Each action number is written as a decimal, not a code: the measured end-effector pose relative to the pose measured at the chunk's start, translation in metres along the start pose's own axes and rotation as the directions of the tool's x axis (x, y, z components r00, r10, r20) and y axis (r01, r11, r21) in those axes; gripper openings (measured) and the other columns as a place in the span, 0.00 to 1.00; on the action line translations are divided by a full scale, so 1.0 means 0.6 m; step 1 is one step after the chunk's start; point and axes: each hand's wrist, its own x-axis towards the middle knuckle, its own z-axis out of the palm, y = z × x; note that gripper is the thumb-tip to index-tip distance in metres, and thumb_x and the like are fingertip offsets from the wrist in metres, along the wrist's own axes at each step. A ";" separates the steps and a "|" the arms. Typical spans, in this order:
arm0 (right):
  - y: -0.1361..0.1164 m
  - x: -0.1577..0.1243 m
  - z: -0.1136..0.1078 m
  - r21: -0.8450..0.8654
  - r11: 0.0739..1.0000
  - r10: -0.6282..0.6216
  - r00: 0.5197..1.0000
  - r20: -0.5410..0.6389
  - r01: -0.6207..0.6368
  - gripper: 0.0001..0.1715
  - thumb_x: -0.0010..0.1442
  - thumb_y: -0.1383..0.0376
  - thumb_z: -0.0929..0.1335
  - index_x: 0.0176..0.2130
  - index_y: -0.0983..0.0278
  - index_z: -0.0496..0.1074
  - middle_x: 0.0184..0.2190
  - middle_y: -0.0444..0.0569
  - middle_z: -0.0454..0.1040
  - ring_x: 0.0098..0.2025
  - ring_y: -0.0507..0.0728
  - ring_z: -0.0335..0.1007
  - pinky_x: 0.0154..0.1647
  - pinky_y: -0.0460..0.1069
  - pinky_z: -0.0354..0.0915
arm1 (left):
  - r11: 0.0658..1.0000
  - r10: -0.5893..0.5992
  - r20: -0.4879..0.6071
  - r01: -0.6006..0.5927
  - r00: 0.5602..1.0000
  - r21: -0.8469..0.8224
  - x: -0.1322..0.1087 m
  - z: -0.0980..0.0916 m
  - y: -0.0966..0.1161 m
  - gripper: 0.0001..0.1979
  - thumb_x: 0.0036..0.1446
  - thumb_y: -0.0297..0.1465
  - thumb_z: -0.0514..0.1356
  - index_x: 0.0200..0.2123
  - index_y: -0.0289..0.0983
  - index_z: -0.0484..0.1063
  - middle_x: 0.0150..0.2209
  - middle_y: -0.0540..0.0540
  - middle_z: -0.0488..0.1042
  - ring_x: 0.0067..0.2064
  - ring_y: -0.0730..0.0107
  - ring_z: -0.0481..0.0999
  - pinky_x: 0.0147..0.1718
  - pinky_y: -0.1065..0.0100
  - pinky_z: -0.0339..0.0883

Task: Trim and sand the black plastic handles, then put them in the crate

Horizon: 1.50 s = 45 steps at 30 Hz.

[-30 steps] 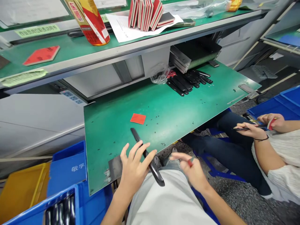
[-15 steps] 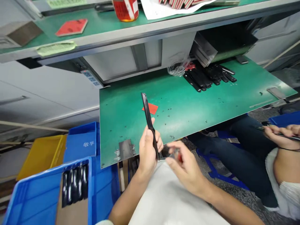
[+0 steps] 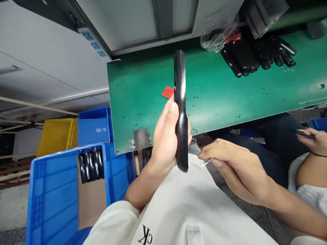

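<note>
My left hand (image 3: 166, 136) is wrapped round a long, glossy black plastic handle (image 3: 181, 92), held upright above the front edge of the green table. Its smooth, curved side faces me, and the lower end reaches below my palm. My right hand (image 3: 235, 166) is to the right, apart from the handle and over my lap. Thumb and fingers there pinch a thin, shiny blade-like tool (image 3: 207, 162); only a slim tip shows and the rest is hidden in the hand.
A blue crate (image 3: 63, 153) at the left holds several black handles (image 3: 91, 165) on cardboard. More black parts (image 3: 255, 58) lie at the back of the green table (image 3: 143, 88), near a red card (image 3: 167, 92). A metal plate (image 3: 141, 139) sits at its front edge. At right is another person's hand (image 3: 318, 139).
The view has shifted lower and left. The black handle has been turned, bringing its smooth face toward me. My right hand has moved away from it to the right.
</note>
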 end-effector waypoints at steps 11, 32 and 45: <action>0.001 0.023 0.021 -0.481 0.860 -0.195 0.981 -0.005 0.169 0.21 0.77 0.54 0.57 0.55 0.62 0.69 0.34 0.50 0.76 0.32 0.56 0.66 0.32 0.54 0.62 | 0.998 -0.069 -0.014 0.069 0.998 -0.012 0.006 0.011 0.011 0.23 0.79 0.43 0.41 0.57 0.42 0.72 0.19 0.57 0.50 0.14 0.84 0.54 0.15 0.83 0.47; 0.008 0.055 0.026 -0.671 0.708 -0.315 0.949 -0.020 0.220 0.37 0.69 0.35 0.60 0.28 0.62 0.67 0.23 0.45 0.61 0.26 0.54 0.54 0.26 0.53 0.53 | 0.880 0.144 0.017 -0.136 0.989 0.455 0.013 0.007 0.009 0.27 0.79 0.46 0.36 0.42 0.42 0.70 0.20 0.55 0.43 0.12 0.83 0.47 0.08 0.78 0.48; 0.018 0.053 0.027 -0.740 0.575 -0.538 0.843 -0.022 0.348 0.28 0.68 0.49 0.69 0.25 0.58 0.58 0.20 0.39 0.53 0.24 0.51 0.43 0.23 0.51 0.43 | 0.998 -0.001 -0.091 0.007 0.996 0.065 0.007 0.012 0.007 0.14 0.75 0.45 0.53 0.40 0.43 0.68 0.23 0.57 0.43 0.17 0.78 0.45 0.12 0.75 0.44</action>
